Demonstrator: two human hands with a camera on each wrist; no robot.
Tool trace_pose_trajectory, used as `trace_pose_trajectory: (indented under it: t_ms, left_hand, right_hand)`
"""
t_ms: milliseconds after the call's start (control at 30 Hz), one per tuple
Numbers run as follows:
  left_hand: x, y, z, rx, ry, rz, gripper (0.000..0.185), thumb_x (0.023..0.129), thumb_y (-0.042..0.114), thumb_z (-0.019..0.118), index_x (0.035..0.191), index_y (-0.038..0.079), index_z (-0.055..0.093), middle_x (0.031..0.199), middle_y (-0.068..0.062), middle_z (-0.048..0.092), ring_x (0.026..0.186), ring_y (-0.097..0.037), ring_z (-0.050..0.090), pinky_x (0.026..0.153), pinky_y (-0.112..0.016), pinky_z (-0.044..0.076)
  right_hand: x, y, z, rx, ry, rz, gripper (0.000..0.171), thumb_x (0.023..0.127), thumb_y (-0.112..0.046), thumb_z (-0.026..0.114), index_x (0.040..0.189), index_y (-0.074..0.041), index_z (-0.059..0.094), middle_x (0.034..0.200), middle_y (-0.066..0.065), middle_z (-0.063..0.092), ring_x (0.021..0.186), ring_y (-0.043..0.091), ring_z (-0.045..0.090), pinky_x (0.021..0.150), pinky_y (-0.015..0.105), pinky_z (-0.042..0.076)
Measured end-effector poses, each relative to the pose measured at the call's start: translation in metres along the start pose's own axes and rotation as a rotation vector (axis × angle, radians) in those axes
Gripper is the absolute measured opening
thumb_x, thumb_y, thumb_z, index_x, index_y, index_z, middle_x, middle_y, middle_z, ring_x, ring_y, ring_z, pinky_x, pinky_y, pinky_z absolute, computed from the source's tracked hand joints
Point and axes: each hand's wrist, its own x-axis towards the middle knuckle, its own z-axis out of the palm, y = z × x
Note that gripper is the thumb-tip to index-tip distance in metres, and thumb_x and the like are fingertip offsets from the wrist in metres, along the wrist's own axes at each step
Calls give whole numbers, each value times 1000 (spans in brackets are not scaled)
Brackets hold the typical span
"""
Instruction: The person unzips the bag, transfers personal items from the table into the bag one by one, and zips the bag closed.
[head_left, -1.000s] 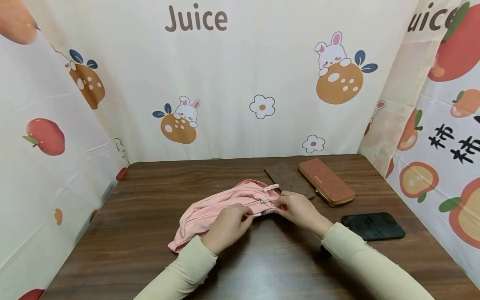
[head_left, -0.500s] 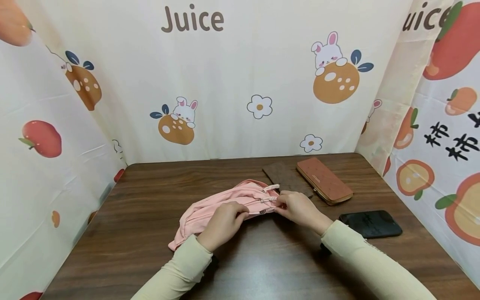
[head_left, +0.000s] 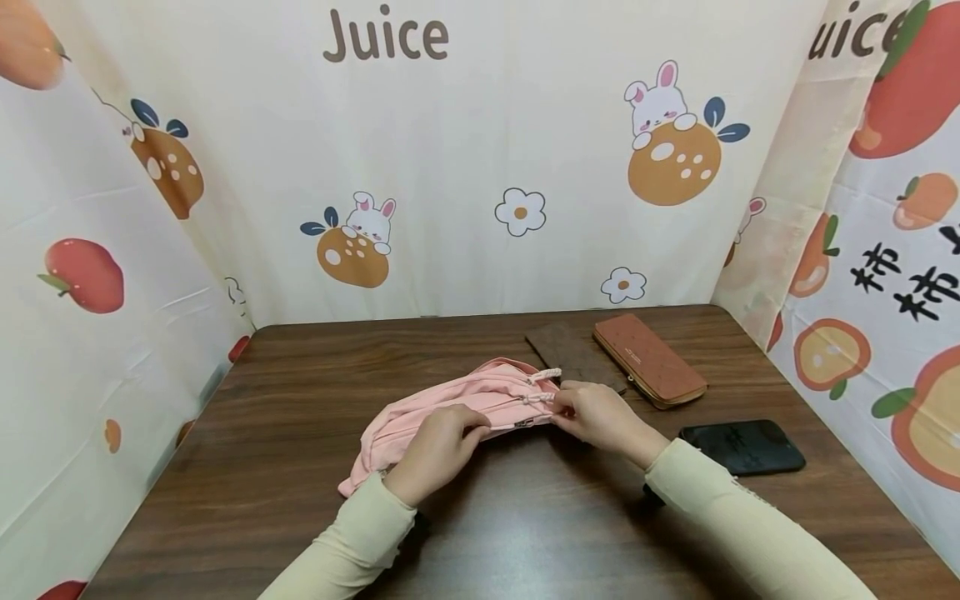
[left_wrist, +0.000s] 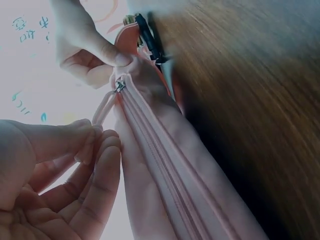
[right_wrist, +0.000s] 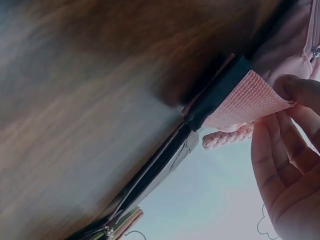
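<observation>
Pink cord is what the left hand (head_left: 438, 450) pinches: in the left wrist view its thumb and fingers (left_wrist: 102, 150) are pressed together on the pull cord (left_wrist: 102, 107), which runs up to the zip slider (left_wrist: 119, 86). The right hand (head_left: 600, 417) pinches the pouch's end tab (right_wrist: 247, 100) between thumb and fingers (right_wrist: 295, 87), just past the slider, so the two hands hold opposite sides of it. The pouch (head_left: 450, 408) is pink fabric and lies flat on the bench (head_left: 300, 500) near the middle, its long axis running left to right with the left end nearer the person. The zip follows that axis, and the slider sits at the right-hand end, close to the right hand; the left hand is a little way back along the pouch. From that slider position the zip looks closed, though what is inside the pouch cannot be told. A second braided pull (head_left: 546, 374) lies on the pouch top by the right hand. Beyond the pouch's right end lie a dark brown wallet (head_left: 573, 354) and, touching it, a tan clasp purse (head_left: 648, 360). A black phone (head_left: 742, 446) lies apart, beside the right sleeve (head_left: 750, 533).
</observation>
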Motion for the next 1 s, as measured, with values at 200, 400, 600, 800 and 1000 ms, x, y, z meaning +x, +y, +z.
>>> trace_pose_trajectory:
  t_ms: [200, 400, 600, 800, 1000]
  left_hand:
    - [-6, -4, -6, 7, 23, -4, 4, 86, 9, 72, 87, 12, 75, 84, 2, 72, 82, -11, 68, 76, -30, 55]
    - [-12, -7, -14, 4, 33, -35, 5, 85, 9, 73, 85, 14, 75, 83, 6, 71, 80, -9, 67, 77, -29, 55]
    - [-17, -11, -16, -2, 30, -56, 5, 85, 9, 73, 84, 14, 75, 82, 6, 71, 81, -9, 67, 77, -29, 54]
    - [-20, -13, -19, 3, 35, -78, 6, 84, 8, 74, 83, 13, 75, 82, 5, 71, 82, -8, 67, 76, -28, 54]
    - [-23, -17, -23, 1, 48, -77, 7, 83, 7, 75, 81, 14, 74, 81, 6, 70, 80, -7, 67, 74, -26, 54]
  right_hand:
    - [-1, 1, -2, -21, 2, -1, 15, 81, -19, 78, 74, -22, 64, 74, -10, 53, 60, 1, 47, 54, 21, 38]
    - [-2, 3, -2, -31, 5, -11, 15, 80, -18, 78, 75, -22, 65, 73, -10, 52, 60, 1, 47, 53, 20, 39]
    - [-2, 4, -1, -43, 8, -30, 15, 80, -18, 79, 76, -21, 65, 72, -10, 52, 59, 1, 47, 53, 20, 39]
    - [-1, 4, 0, -36, 0, -29, 15, 80, -19, 79, 76, -22, 65, 74, -10, 53, 60, 1, 48, 53, 20, 39]
    - [-1, 5, 0, -31, 0, -20, 14, 80, -19, 79, 76, -22, 66, 74, -10, 53, 60, 1, 47, 53, 20, 39]
